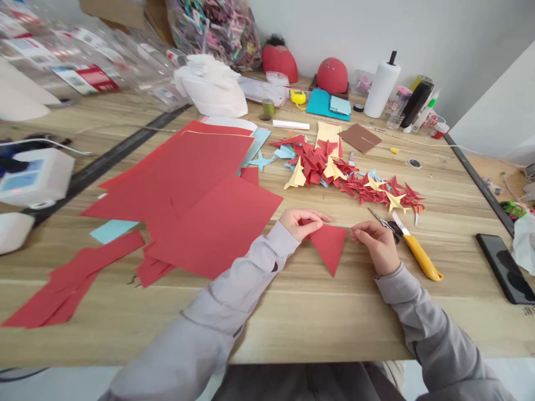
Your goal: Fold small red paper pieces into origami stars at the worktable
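Observation:
A red paper triangle (329, 248) with one point toward me is between my hands, just above or on the wooden table. My left hand (301, 224) pinches its upper left corner. At the upper right corner, the thumb and fingers of my right hand (378, 245) are closed on the paper's tip. Close to the right hand lie a utility knife (421, 257) with a yellow handle, its blade out, and dark-handled scissors (392, 226), partly hidden by that hand. Large red paper sheets (221, 223) are stacked left of my left hand.
Folded red, yellow and blue paper shapes (315, 161) are heaped beyond my hands. Red paper strips (79, 273) lie at the left, a phone (504, 267) at the right. Along the back stand a white roll (382, 89), a tape measure (298, 97) and bagged plastic bottles (104, 67).

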Tool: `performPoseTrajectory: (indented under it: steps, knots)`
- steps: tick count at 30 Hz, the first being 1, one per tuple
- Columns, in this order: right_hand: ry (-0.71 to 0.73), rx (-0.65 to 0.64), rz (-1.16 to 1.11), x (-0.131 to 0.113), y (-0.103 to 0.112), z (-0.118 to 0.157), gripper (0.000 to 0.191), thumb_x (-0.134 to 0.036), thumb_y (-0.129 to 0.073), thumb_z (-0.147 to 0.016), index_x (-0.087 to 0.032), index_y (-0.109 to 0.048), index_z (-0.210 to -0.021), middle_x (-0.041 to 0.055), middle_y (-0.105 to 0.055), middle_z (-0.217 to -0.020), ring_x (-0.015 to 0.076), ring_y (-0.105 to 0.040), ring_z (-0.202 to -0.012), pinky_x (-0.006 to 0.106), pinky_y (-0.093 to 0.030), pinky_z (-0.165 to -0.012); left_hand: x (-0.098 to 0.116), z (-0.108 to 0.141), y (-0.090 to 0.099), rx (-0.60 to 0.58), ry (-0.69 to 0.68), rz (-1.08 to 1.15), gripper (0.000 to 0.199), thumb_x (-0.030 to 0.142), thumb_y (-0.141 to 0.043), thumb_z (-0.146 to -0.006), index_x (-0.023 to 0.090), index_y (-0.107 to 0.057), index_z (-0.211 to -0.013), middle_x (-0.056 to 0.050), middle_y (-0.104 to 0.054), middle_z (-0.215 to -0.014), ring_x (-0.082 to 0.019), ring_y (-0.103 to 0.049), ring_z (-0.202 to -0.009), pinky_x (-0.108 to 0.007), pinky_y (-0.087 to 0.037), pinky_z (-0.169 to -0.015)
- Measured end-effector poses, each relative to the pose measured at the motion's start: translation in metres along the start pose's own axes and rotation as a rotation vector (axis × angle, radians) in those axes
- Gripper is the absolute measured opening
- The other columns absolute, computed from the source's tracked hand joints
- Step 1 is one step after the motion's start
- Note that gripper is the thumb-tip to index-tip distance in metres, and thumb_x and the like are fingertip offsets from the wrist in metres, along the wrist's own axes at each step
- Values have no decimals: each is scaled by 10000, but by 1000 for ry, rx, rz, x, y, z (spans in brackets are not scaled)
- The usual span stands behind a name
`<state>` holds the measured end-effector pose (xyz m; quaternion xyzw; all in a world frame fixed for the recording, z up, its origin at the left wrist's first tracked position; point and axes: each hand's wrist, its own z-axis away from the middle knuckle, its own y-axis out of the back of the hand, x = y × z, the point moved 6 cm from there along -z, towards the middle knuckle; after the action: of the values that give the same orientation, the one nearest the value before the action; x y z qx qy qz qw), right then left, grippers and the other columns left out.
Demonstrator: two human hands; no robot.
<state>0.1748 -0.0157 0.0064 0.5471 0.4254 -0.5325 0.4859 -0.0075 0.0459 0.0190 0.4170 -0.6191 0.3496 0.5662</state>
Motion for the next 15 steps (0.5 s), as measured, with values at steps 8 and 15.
performPoseTrajectory:
  steps: [8,15]
  knots:
    - [17,-118,64,-2,-11,5,225,-376,-692,-670,-158,-636,-676,10,-641,-603,119,-557,-547,250,-461,-540,-1,1,-9,-78,49,-10,158,300,-656,-633,146,-680,-603,-99,-720,-838,-220,-660,-834,-329,-500,-792]
    - [43,-17,67,-5,-1,2,248,-382,-705,-651,-144,-634,-648,10,-618,-568,109,-530,-517,241,-434,-506,-9,-5,9,67,77,90,171,294,-708,-598,127,-672,-584,-106,-714,-837,-213,-656,-787,-308,-523,-711]
